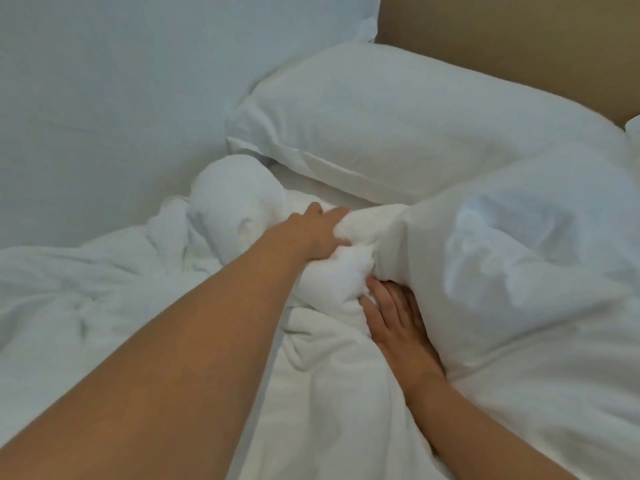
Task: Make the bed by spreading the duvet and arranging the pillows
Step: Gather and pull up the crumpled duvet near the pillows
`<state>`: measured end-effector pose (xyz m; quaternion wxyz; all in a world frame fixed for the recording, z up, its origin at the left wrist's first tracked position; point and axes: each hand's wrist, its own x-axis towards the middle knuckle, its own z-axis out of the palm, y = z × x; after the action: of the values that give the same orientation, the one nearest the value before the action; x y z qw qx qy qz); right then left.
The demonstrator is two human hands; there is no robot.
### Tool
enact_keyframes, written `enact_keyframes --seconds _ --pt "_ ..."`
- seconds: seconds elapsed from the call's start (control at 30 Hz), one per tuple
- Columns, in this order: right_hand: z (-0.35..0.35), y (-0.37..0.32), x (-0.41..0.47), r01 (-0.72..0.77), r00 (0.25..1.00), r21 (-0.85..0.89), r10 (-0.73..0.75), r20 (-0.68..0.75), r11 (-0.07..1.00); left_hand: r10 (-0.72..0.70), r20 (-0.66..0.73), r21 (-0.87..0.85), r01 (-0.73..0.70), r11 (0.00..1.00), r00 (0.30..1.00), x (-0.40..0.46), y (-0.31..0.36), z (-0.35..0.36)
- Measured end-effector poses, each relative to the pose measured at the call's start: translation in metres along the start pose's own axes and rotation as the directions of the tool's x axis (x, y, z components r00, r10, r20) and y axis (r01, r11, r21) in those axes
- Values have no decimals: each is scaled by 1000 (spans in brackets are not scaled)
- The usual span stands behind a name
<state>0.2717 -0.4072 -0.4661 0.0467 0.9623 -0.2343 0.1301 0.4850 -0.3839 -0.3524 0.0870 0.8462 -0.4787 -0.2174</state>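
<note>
Pale wall (104, 81) at upper left, tan headboard (519, 39) at upper right, white bed filling everything below. Duvet (86, 299) white, heavily crumpled, heaped across the lower left and middle of the bed, with one twisted ridge bunched up between the two hands and a rounded lump poking up just left of the left hand. Flat pillow (398, 126) lying against the headboard, plump, with an open flap along its near edge. Second pillow (536, 254) nearer and to the right, creased, tilted, its left corner meeting the bunched duvet. Corner of a further pillow (346, 15) at the top edge, against the wall.

Left hand (315, 233) reaching far forward on a straight bare forearm, palm down, fingers (337, 214) curled over and into the bunched duvet, gripping it. Right hand (394, 317) lower and nearer, back of the hand up, fingers (375, 292) extended and pressed between the duvet ridge and the near pillow's underside; touching both, but whether clasping either cannot be told.

Left fingertips buried in fabric. Right thumb out of sight, tucked under cloth. Boundary between duvet, sheet and near pillow hard to trace, all white on white. Near pillow cut off at the right edge; both forearms cut off at the bottom. Small white corner (633, 129) at the far right, too little showing to identify.
</note>
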Motion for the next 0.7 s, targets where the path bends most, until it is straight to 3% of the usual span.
enact_keyframes --seconds 0.07,0.2,0.37,0.47,0.57,0.63,0.67,0.7 --pt "8 -1 3 -17 1000 19 17 -6 1000 -54 61 -25 56 998 997 -5 -27 25" --pt "18 1 5 -50 996 99 57 -74 994 -16 -161 -130 -5 992 987 6 -28 31" --pt "17 -3 10 -18 988 175 45 -149 984 -117 -269 -238 52 970 956 3 -24 39" --pt "9 2 12 -29 999 153 25 33 988 -213 -424 -367 48 929 880 -21 -14 61" --pt "-30 3 4 61 948 69 -80 307 996 -288 -427 -392 111 913 857 -64 5 70" --pt "-77 5 -4 35 826 362 -230 514 932 -356 -510 -304 223 926 783 -99 16 60" --pt "-111 10 -4 -77 779 580 -314 543 811 -371 -590 -250 275 928 717 -115 23 49" --pt "-150 18 0 -206 770 757 -374 517 620 -361 -676 -218 293 931 642 -131 33 33"
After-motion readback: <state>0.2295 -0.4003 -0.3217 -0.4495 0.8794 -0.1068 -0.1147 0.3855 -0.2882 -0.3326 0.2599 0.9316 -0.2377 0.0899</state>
